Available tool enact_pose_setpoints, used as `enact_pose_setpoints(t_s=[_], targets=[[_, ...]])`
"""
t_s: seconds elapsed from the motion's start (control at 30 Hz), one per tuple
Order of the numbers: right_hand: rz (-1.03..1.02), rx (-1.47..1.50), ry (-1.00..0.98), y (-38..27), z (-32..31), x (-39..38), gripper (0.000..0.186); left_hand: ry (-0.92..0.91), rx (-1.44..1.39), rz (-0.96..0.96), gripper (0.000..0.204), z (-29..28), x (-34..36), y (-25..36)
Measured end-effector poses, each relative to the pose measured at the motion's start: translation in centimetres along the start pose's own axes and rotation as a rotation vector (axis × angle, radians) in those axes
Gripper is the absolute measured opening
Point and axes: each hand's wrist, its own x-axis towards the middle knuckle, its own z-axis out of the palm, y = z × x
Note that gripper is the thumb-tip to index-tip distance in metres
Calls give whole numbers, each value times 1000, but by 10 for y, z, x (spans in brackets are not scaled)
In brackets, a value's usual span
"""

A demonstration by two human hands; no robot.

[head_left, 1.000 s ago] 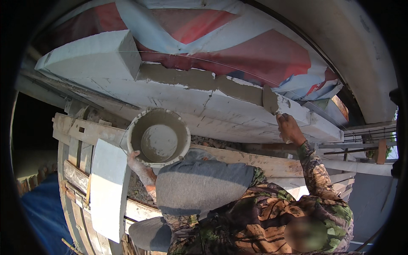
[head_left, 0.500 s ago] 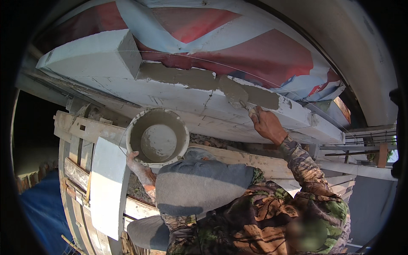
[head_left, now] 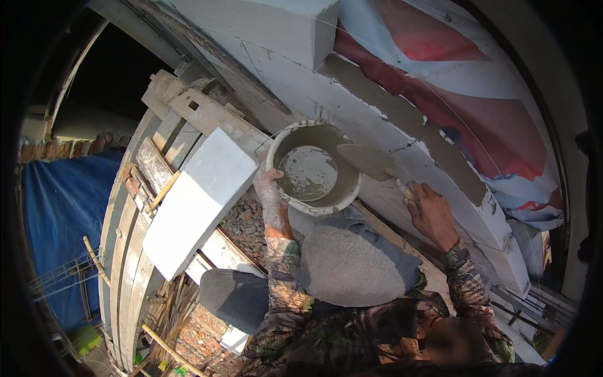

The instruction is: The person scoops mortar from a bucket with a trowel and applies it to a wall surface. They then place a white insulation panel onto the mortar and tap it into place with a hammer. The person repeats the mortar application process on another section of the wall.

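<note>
My left hand (head_left: 270,188) is closed on the rim of a round bucket (head_left: 284,135), tilted so its mortar-smeared inside shows. A pale patch lies on its bottom. In my right hand (head_left: 431,213), the fingers wrap the handle of a mortar-coated trowel (head_left: 367,162). The trowel's blade reaches over the bucket's right rim; I cannot tell whether it touches. Right of the bucket runs a wall of white blocks (head_left: 370,129), with a band of grey mortar (head_left: 402,110) spread along its top. One block (head_left: 282,22) sits on the wall at the far end of that band.
A loose white block (head_left: 198,204) lies on the wooden planks (head_left: 135,257) at left. A taut string runs above the wall, before a red and white sheet (head_left: 496,119). Rubble (head_left: 245,220) shows below the planks. A blue tarp (head_left: 69,201) hangs at far left.
My right hand has brought the trowel from the mortar on the wall top to the bucket. My left hand keeps hold of the rim. The view has turned, tilting the wall more steeply.
</note>
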Motion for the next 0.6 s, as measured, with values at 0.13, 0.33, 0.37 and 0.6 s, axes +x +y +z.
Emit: enact_pose_setpoints(t_s=[0.13, 0.33, 0.37, 0.6], targets=[[-325, -168, 33, -61, 55, 84, 37, -7, 72, 20, 39, 7, -6, 3], [-207, 221, -345, -49, 69, 116, 36, -21, 140, 74, 44, 0, -1, -5], [-92, 287, -405, -38, 61, 110, 38, -30, 141, 75, 44, 1, -1, -7], [96, 919, -462, 27, 14, 29, 47, -44, 75, -18, 49, 7, 4, 0]])
